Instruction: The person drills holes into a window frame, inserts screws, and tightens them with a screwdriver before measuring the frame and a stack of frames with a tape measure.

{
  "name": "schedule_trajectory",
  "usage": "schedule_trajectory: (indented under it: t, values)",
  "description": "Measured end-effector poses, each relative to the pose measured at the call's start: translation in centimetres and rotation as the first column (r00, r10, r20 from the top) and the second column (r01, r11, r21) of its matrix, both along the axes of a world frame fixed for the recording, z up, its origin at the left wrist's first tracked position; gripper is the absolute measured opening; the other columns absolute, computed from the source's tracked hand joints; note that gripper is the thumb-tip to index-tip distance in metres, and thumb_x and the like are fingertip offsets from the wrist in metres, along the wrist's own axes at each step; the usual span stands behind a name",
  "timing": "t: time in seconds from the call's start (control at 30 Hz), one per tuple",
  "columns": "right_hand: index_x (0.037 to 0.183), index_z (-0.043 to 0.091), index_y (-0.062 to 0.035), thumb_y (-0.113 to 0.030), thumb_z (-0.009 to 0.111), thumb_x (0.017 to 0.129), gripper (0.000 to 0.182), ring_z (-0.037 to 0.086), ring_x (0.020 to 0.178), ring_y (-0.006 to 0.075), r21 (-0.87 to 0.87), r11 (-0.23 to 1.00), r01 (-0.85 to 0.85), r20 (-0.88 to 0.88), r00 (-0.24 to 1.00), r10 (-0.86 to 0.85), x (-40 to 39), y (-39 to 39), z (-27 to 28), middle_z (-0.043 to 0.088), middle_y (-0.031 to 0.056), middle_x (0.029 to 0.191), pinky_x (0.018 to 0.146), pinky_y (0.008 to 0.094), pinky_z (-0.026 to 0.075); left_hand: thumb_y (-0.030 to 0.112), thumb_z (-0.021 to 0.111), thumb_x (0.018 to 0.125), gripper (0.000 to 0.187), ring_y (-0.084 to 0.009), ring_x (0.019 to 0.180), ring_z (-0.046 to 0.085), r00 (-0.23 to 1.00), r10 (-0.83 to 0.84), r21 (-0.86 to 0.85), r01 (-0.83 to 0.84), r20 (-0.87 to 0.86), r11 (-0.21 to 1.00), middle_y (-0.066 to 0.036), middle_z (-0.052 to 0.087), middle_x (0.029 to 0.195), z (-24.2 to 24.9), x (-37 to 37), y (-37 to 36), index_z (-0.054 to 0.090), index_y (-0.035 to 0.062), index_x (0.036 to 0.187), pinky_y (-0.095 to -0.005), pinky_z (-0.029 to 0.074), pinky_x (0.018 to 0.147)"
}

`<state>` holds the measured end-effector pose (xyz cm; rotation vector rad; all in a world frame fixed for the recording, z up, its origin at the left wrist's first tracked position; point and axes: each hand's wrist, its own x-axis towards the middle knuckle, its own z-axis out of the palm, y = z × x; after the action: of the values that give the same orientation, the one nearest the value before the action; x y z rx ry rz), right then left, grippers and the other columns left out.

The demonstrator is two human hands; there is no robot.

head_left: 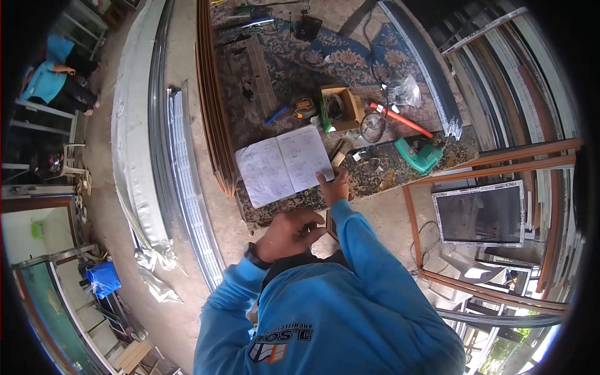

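Note:
An open notebook (pixel 286 164) with handwritten pages lies on the near edge of a worn, patterned work table (pixel 387 178). My right hand (pixel 335 186) is at its lower right corner, thumb on the page and the other fingers bent beside it, next to a small wooden block (pixel 341 154). Below the notebook, my left hand (pixel 290 235) hangs in front of my body with a dark band on the wrist. Its fingers are curled, a gap shows between thumb and index finger, and I see nothing held there.
On the table are a tape measure (pixel 304 108), blue marker (pixel 277 115), open cardboard box (pixel 341 109), red tube (pixel 401 120) and green power tool (pixel 419 155). Long profiles (pixel 209 94) stand along its left side. A person (pixel 53 81) in blue is at the far left.

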<state>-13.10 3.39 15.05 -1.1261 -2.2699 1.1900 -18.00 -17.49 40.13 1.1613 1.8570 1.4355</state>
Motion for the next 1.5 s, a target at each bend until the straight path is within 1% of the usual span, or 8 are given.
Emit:
schedule_trajectory:
  t: [0.23,0.37,0.5,0.7,0.83,1.1,1.37,1.5]
  values:
    - [0.117,0.065,-0.0031,-0.014,0.081,0.088,0.034,0.074,0.082,0.0307,-0.080,0.996,-0.045,-0.111,0.993,0.036,-1.3,-2.3,4.1,0.075,0.0147,0.093,0.078,0.0439,0.059,0.008,0.079,0.095,0.018,-0.0233,0.086,0.077,0.973,0.223,-0.096,-0.217,0.058,0.972,-0.013,0.077,0.095,-4.1,0.5,-0.1,0.074,0.0007,0.110,-0.0343,0.061,0.077]
    - [0.125,0.066,-0.0023,-0.014,0.078,0.088,0.041,0.073,0.100,0.0267,-0.350,0.750,-0.561,-0.469,0.798,0.378,-0.9,-7.0,8.2,0.075,0.0123,0.115,0.086,0.0418,0.058,0.007,0.076,0.097,0.020,-0.0256,0.093,0.077,0.929,0.366,0.031,-0.368,0.045,0.929,-0.016,0.076,0.104,-3.7,-1.4,2.0,0.071,-0.0025,0.114,-0.0349,0.061,0.081]
    - [0.121,0.069,0.0004,-0.011,0.073,0.088,0.035,0.073,0.104,0.0374,-0.100,0.631,-0.769,-0.201,0.637,0.744,-0.5,-9.4,9.8,0.075,0.0186,0.116,0.088,0.0487,0.058,0.015,0.076,0.097,0.031,-0.0413,0.108,0.070,0.915,0.371,0.012,-0.374,-0.157,0.927,-0.023,0.071,0.119,-8.0,-4.8,3.4,0.068,0.0012,0.123,-0.0448,0.057,0.093]
    - [0.118,0.070,-0.0071,-0.010,0.071,0.089,0.029,0.069,0.103,0.0438,0.139,0.827,-0.545,0.014,0.836,0.549,-8.0,1.2,9.4,0.071,0.0230,0.113,0.091,0.0520,0.057,0.026,0.081,0.085,0.055,-0.0448,0.135,0.053,0.778,0.287,-0.348,-0.534,-0.558,0.771,-0.020,0.056,0.149,-18.8,-5.2,-1.4,0.064,0.0075,0.135,-0.0575,0.043,0.112]
    - [0.130,0.063,-0.0037,-0.007,0.065,0.090,0.040,0.059,0.127,0.0442,0.531,0.588,-0.610,0.291,0.783,0.550,-17.9,4.8,10.1,0.061,0.0244,0.134,0.096,0.0526,0.060,0.027,0.082,0.082,0.066,-0.0431,0.141,0.047,0.731,0.291,-0.343,-0.582,-0.617,0.737,-0.018,0.049,0.156,-18.8,-3.5,-2.3,0.062,0.0097,0.142,-0.0569,0.038,0.117]
    - [0.157,0.048,-0.0149,-0.015,0.076,0.085,0.076,0.051,0.139,0.0450,0.300,0.358,-0.884,0.772,0.446,0.453,-27.4,8.2,8.1,0.053,0.0209,0.149,0.116,0.0522,0.046,0.020,0.081,0.089,0.055,-0.0463,0.137,0.052,0.810,0.414,-0.382,-0.568,-0.415,0.729,-0.023,0.052,0.151,-15.4,0.8,-5.5,0.063,0.0085,0.140,-0.0554,0.044,0.114]
    - [0.142,0.062,-0.0154,-0.018,0.079,0.079,0.064,0.055,0.128,0.0454,0.546,0.293,-0.785,0.187,0.455,0.871,-22.5,2.8,13.6,0.062,0.0207,0.130,0.107,0.0589,0.049,0.002,0.076,0.091,0.038,-0.0426,0.126,0.063,0.662,0.717,-0.117,-0.748,-0.220,0.654,-0.022,0.063,0.135,-10.2,1.1,-11.3,0.068,0.0030,0.128,-0.0464,0.054,0.104]
    - [0.152,0.056,-0.0233,-0.012,0.085,0.076,0.082,0.044,0.139,0.0530,0.371,0.154,-0.916,0.351,0.292,0.890,-19.0,-4.5,10.0,0.051,0.0254,0.148,0.115,0.0589,0.045,0.008,0.070,0.101,0.030,-0.0293,0.118,0.067,0.449,0.872,0.098,-0.876,-0.194,0.472,-0.016,0.065,0.129,-5.9,-5.9,-11.8,0.065,0.0015,0.130,-0.0382,0.056,0.094]
